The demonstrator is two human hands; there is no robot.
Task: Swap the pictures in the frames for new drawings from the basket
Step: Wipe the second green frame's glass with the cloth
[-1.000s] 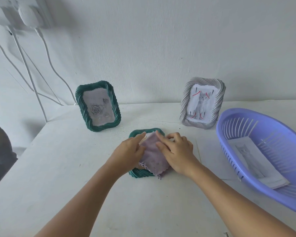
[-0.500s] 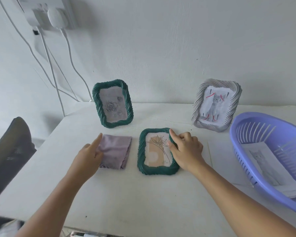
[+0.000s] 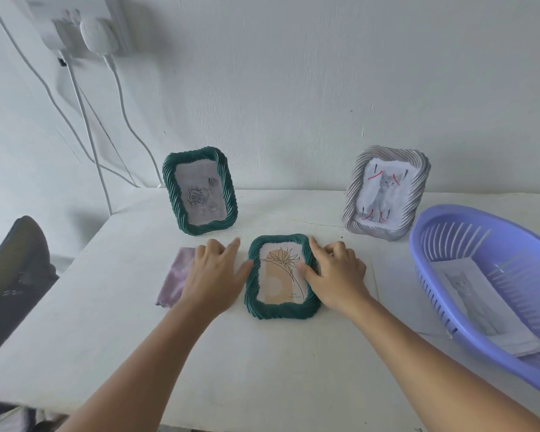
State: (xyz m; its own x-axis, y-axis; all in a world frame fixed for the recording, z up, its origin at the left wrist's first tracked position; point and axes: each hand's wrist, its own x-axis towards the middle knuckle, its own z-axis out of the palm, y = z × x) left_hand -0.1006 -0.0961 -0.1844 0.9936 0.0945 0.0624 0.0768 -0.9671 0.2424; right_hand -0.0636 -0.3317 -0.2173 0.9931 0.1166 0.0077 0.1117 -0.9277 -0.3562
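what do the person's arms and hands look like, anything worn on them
Both forearms are bare as far as the view shows, with no sleeves in sight. The left hand and right hand wear no gloves, and no rings, watch or bracelets are visible.

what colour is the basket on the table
The basket is light purple, a lavender plastic with slotted walls, seen in the head view.
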